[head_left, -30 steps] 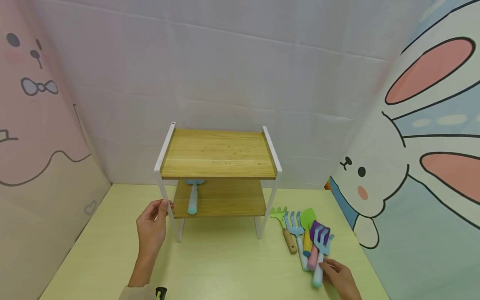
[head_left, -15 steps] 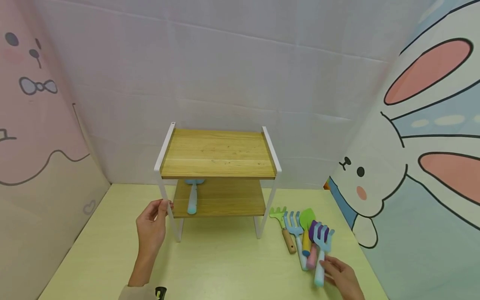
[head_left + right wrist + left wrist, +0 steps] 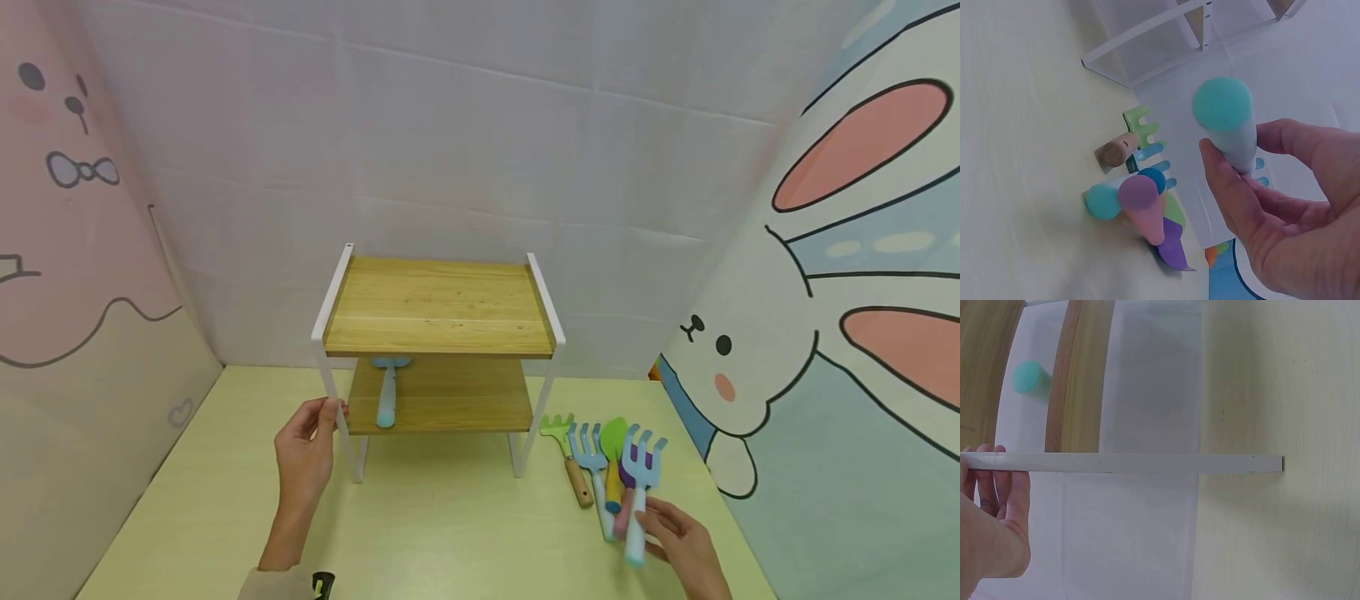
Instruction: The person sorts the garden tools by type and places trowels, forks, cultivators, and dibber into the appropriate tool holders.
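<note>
My right hand (image 3: 686, 546) pinches the pale handle of a blue hand fork (image 3: 640, 467) between thumb and fingers. In the right wrist view its teal handle end (image 3: 1224, 104) faces the camera, lifted above the other tools. My left hand (image 3: 306, 446) grips the front left leg of a two-tier wooden shelf (image 3: 438, 307), seen in the left wrist view as a white metal bar (image 3: 1147, 462). On the lower tier (image 3: 457, 396) lies another tool with a pale blue handle (image 3: 386, 400), its head partly hidden by the top board.
Several garden tools lie right of the shelf: a green rake (image 3: 576, 479) with wooden handle, a blue fork (image 3: 592, 461), a green shovel (image 3: 612, 437) with yellow handle, and a purple-headed tool with pink handle (image 3: 1144, 206). Printed curtains stand at both sides.
The blue fork in my right hand has risen off the pile and moved slightly up and left, its tines more upright. My left hand stays on the shelf leg.
</note>
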The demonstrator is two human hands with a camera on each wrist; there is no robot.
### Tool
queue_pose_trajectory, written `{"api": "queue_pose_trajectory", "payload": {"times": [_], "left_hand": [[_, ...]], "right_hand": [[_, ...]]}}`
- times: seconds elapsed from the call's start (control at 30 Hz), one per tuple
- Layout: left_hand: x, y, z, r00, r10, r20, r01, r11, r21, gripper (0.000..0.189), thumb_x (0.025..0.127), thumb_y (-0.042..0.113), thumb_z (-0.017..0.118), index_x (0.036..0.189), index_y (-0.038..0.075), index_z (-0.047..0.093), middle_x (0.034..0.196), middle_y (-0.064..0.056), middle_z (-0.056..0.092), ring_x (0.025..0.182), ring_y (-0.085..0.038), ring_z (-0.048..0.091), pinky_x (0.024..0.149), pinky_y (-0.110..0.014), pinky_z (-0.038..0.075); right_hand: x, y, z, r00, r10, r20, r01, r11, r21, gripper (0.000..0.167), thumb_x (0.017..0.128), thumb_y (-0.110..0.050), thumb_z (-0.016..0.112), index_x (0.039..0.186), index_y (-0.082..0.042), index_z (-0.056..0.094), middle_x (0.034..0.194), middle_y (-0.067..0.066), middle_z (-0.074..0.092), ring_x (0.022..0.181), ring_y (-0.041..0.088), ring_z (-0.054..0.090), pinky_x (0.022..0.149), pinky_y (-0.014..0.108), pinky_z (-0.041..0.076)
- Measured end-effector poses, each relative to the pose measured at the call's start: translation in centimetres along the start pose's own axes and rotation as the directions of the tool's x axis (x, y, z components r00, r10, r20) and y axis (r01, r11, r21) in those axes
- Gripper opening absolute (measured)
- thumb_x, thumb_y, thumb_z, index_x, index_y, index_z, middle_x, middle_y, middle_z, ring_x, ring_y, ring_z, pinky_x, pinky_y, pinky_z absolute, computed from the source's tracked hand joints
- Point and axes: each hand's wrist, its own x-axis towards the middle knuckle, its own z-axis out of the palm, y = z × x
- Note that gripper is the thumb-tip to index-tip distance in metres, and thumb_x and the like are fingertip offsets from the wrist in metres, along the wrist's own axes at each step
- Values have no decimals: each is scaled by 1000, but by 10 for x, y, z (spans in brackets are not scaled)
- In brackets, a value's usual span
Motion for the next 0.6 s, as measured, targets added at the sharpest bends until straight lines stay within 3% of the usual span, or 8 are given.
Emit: {"api": "queue_pose_trajectory", "payload": {"times": [0.23,0.6], "left_hand": [[-1,0,1,1000,12,3,-12,1000,0,22,104,9,62,100,-10,71,86,-1,75,84,-5,72,80,-17,58],[-2,1,-2,1000,-20,18,20,1000,-15,23,105,11,61,103,-10,70,90,-1,75,88,-6,72,82,-17,58]], "right_hand": [[-11,-12,4,1000,-30,8,30,1000,-6,77,93,-40,77,145,9,48,129,21,66,104,22,70,85,41,62],[-22,-33,14,999,-50,-9,50,998,29,68,94,-30,79,144,6,51,126,19,68,104,21,71,83,42,63]]}}
